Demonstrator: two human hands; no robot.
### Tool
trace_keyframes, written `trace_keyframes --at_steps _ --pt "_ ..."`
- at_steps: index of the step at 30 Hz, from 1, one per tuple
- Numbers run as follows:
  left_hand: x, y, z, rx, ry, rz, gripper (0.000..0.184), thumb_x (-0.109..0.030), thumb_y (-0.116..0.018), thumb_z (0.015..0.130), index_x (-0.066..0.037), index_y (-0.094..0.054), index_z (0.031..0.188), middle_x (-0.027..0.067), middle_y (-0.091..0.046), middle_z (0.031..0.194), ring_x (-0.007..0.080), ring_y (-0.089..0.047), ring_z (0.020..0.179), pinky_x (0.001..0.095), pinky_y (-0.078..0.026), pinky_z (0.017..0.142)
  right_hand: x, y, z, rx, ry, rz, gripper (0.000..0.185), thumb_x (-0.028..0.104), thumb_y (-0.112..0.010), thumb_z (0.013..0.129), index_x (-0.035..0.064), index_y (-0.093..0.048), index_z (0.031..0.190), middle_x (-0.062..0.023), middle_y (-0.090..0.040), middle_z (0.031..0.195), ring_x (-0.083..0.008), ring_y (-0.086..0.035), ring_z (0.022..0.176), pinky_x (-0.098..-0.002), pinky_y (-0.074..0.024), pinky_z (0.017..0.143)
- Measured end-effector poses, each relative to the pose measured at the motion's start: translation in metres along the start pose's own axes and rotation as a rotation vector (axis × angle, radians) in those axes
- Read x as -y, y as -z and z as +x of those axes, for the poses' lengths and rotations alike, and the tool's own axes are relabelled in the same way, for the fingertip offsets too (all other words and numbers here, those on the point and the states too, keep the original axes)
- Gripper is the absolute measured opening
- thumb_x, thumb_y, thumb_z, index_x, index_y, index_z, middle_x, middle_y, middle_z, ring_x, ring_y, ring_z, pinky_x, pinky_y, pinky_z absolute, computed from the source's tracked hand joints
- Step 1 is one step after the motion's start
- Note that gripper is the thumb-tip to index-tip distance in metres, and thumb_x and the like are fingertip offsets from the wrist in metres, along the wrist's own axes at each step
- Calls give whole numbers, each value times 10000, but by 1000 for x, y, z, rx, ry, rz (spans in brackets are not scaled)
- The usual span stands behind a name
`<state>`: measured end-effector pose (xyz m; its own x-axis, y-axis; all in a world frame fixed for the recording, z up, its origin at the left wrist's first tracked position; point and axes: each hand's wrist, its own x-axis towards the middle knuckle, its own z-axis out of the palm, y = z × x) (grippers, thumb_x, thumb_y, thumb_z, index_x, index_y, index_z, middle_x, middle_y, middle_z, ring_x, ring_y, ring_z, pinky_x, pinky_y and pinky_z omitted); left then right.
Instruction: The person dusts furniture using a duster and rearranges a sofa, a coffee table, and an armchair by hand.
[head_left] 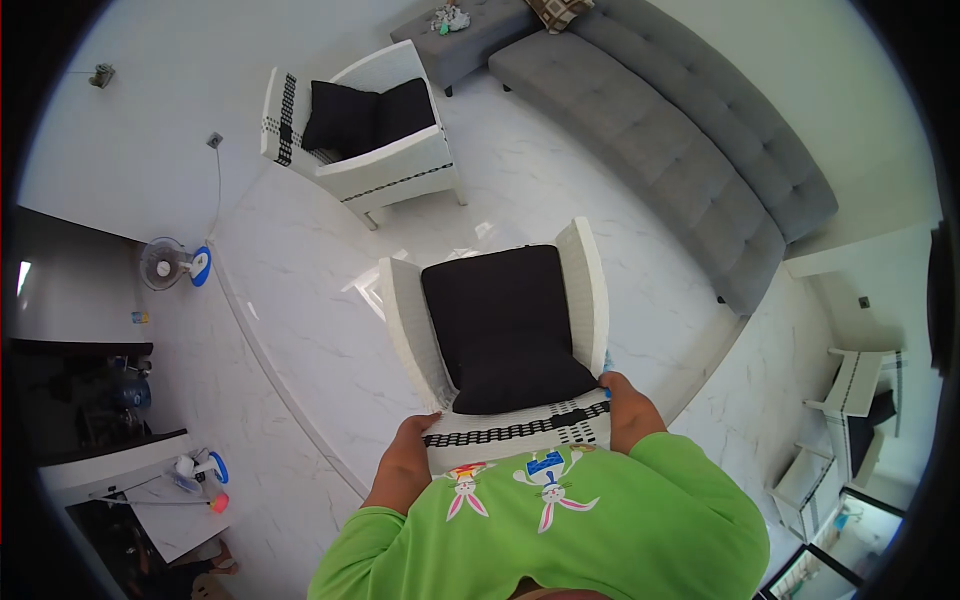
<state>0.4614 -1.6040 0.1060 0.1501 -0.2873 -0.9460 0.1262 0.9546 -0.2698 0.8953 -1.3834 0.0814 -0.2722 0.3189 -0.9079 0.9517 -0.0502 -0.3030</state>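
A white woven armchair (398, 320) with black patterned trim stands directly before me, its back toward my body. Black cushions (505, 310) lie on its seat and against its backrest. My left hand (418, 428) grips the left edge of the backrest, thumb on top and the other fingers mostly hidden. At the right edge, my right hand (618, 386) is closed on the chair's side, its fingers largely out of sight. Something light blue, perhaps a cloth, shows beside my right hand; its kind is unclear.
Another white armchair (385, 175) with black cushions stands ahead to the left. A long grey tufted sofa (650, 130) runs along the right, with a grey ottoman (480, 40) beyond. A fan (175, 265) stands left. More white furniture (850, 400) is at right. Part of a person (215, 565) shows lower left.
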Motion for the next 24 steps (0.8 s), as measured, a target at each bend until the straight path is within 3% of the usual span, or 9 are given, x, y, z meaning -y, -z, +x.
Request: trace_keyframes --at_steps 6,11,12,13,14,16,20,21,24 --pt "-64 -9 -150 -159 -529 346 725 -584 -447 666 -30 -387 1131 170 -464 1055 228 -439 961 303 -325 826 61 10 12 -335 21 386 237 201 -500 725 60 -518 916 -114 -520 860 -233 -488 791 -356 -367 734" --pt "-47 -62 -276 -202 -1083 796 689 -568 -457 673 -28 -423 1100 139 -524 986 231 -507 864 288 -373 774 75 17 5 -809 -13 779 271 186 -500 733 74 -497 980 -105 -505 945 -226 -468 871 -337 -351 782" --pt "-40 -15 -193 -305 -1160 896 678 -537 -486 674 -26 -406 1112 115 -532 982 235 -508 874 252 -363 781 77 24 5 -941 -33 867 279 182 -500 735 76 -493 993 -103 -502 962 -224 -464 887 -333 -348 792" --pt "-38 11 -140 -280 -679 684 646 -515 -499 672 -50 -419 1114 135 -492 1047 245 -476 948 278 -337 827 94 34 11 -1037 -41 932 287 179 -500 737 79 -488 1006 -101 -499 979 -223 -460 902 -329 -345 802" --pt "-46 9 -137 -270 -690 733 646 -515 -499 672 -51 -419 1114 135 -492 1047 245 -476 948 278 -337 827 80 29 1 -1135 -49 995 296 176 -499 738 82 -484 1019 -100 -496 995 -221 -456 918 -325 -342 812" --pt "-64 34 -128 -247 -709 991 643 -515 -499 673 -52 -421 1112 134 -489 1050 246 -474 952 281 -336 829 95 -9 -82 -324 -406 344 237 131 -406 739 -21 -522 877 -163 -500 876 -307 -474 822 -377 -372 746" --pt "-37 116 -104 -311 -701 1203 638 -514 -497 673 -54 -426 1109 134 -484 1058 247 -469 959 285 -334 832 100 -51 -105 -676 -419 474 209 113 -405 730 -21 -503 857 -183 -494 849 -309 -475 802 -378 -377 733" --pt "-75 62 -116 -327 -696 1241 637 -514 -497 673 -55 -427 1109 134 -482 1059 247 -468 960 287 -333 832 111 -61 -142 -771 -432 466 210 115 -405 731 -20 -499 863 -186 -494 857 -310 -475 812 -380 -375 737" --pt "-87 91 -121 -378 -681 1354 633 -514 -496 674 -57 -430 1106 133 -478 1065 247 -464 966 290 -332 835 115 -74 -168 -977 -470 463 213 120 -407 734 -18 -490 874 -193 -493 875 -314 -473 832 -386 -371 747"
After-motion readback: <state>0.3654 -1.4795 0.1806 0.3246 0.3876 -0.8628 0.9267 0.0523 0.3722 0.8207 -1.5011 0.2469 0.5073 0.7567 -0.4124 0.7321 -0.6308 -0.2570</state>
